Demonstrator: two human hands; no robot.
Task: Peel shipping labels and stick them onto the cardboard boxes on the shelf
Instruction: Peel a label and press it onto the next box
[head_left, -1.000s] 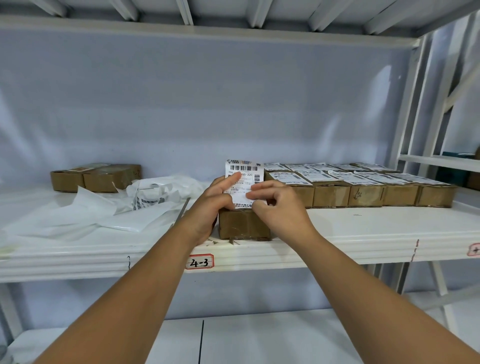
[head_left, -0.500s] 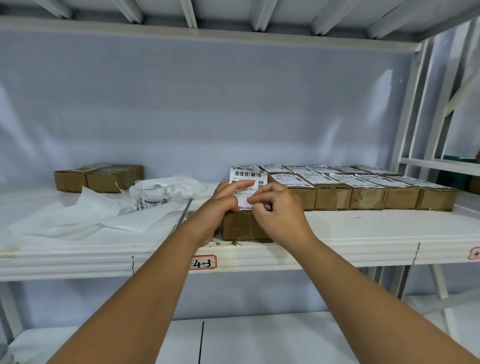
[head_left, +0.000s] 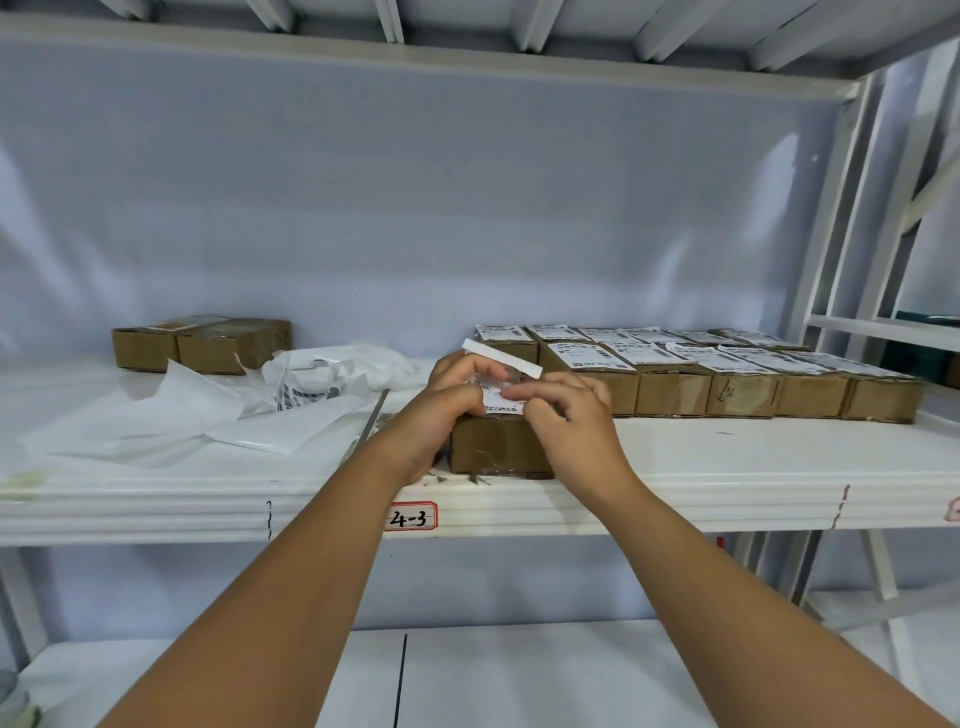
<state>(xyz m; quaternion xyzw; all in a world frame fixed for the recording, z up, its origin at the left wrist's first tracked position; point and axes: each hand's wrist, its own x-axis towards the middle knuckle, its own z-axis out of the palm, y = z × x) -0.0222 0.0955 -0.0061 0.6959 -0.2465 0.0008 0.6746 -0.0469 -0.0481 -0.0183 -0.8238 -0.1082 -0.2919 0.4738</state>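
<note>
Since the earlier frames, the shipping label (head_left: 501, 404) has tipped from upright: its top edge now folds back and it sits lower, above the cardboard box (head_left: 493, 449) at the shelf (head_left: 727, 467) front. Left hand (head_left: 441, 410) pinches its 9 o'clock edge; right hand (head_left: 566, 415) pinches the 3 o'clock edge. Judgement: peeling under way, sticking not yet done. Label is white, printed, curled. Labelled boxes (head_left: 675, 384) lie at 2 o'clock

One box (head_left: 498, 447) is set at the shelf (head_left: 727, 457) front, centre; a label (head_left: 501, 404) is held over its top btwn left hand (head_left: 441, 410) & right hand (head_left: 566, 418). Labelled boxes (head_left: 727, 384) are ranged in rows behind it, to the right. Loose sheets (head_left: 208, 415) are spread to its left, w/ two more boxes (head_left: 202, 345) behind them, at the back.
</note>
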